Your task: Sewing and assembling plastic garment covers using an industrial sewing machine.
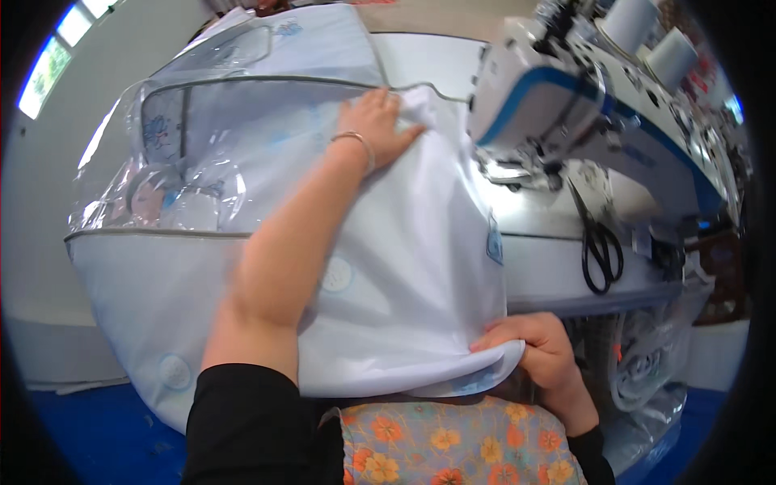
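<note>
Now your left hand (378, 131) lies spread wide on the cloth (404, 250) near the machine (533, 93); your right hand (535, 346) pinches its near edge.

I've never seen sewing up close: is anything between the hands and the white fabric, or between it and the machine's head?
Nothing visible: left hand on the white fabric, right hand gripping its near edge. The black scissors lie to the right, outside the gap to the sewing machine.
</note>
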Tool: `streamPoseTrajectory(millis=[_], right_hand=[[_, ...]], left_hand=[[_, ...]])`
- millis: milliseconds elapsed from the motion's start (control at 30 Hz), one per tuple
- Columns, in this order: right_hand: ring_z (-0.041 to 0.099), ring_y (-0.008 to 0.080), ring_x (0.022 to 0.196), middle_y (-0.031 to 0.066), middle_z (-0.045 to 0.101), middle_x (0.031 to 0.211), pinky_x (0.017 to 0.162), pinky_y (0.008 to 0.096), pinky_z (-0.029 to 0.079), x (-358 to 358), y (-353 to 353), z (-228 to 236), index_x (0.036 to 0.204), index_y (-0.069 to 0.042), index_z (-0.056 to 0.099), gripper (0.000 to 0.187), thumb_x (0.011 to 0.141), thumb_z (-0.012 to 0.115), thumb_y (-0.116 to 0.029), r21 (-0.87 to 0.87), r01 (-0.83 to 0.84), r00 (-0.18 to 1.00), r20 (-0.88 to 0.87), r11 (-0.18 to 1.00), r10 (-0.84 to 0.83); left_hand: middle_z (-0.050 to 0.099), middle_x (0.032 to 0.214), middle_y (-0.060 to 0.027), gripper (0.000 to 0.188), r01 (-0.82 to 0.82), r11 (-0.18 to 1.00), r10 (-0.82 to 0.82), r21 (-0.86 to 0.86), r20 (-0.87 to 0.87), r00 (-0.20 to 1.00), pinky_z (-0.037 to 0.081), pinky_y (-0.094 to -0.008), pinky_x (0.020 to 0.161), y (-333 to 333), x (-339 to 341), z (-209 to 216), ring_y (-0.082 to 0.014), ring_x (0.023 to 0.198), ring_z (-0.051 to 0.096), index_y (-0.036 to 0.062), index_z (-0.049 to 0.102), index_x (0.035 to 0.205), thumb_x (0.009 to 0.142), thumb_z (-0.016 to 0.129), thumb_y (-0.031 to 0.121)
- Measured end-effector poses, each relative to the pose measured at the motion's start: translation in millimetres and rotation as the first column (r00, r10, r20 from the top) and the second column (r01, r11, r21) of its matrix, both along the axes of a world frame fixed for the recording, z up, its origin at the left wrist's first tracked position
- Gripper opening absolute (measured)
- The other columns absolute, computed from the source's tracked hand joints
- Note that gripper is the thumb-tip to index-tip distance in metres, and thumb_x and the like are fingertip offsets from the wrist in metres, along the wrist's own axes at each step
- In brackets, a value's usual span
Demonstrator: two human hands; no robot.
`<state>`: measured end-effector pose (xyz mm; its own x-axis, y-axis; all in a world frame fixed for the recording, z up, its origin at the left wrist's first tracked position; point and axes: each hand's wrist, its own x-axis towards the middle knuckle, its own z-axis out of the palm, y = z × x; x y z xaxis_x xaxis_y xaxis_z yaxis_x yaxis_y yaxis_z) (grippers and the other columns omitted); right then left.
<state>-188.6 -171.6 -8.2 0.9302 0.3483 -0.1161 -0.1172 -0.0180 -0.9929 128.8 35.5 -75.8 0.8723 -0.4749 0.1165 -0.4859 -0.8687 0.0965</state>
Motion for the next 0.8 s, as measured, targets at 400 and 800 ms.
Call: streamPoseTrajectory(millis=[400, 800], right_hand=[[0.071, 0.0257, 0.096, 0.0103, 0.075, 0.099, 0.109, 0.0416, 0.04, -19, 11, -44, 0.1, -0.003, 0.072, 0.018, 0.091, 0.056, -0.005, -0.163, 0.001, 0.992, 0.124, 0.987, 0.019], [0.065, 0.0293, 0.106, 0.0143, 0.068, 0.113, 0.097, 0.0403, 0.048, -38, -2, -82, 0.102, -0.003, 0.07, 0.019, 0.085, 0.061, 0.0, -0.222, 0.258, 0.886, 0.442, 0.94, -0.139]], left_hand=[[0.056, 0.137, -0.0177, 0.046, 0.441, 0.897, -0.439, -0.019, 0.052, 0.897, 0.032, -0.0487, 0.112, -33, -133, 57, -0.0338, 0.13, 0.05, 0.0073, 0.06, 0.127, 0.087, 0.062, 0.031], [0.054, 0.136, -0.0207, 0.041, 0.35, 0.926, -0.319, -0.142, 0.203, 0.926, 0.039, -0.0468, 0.108, -41, -134, -3, -0.0395, 0.127, 0.049, 0.0089, 0.066, 0.121, 0.083, 0.067, 0.025]])
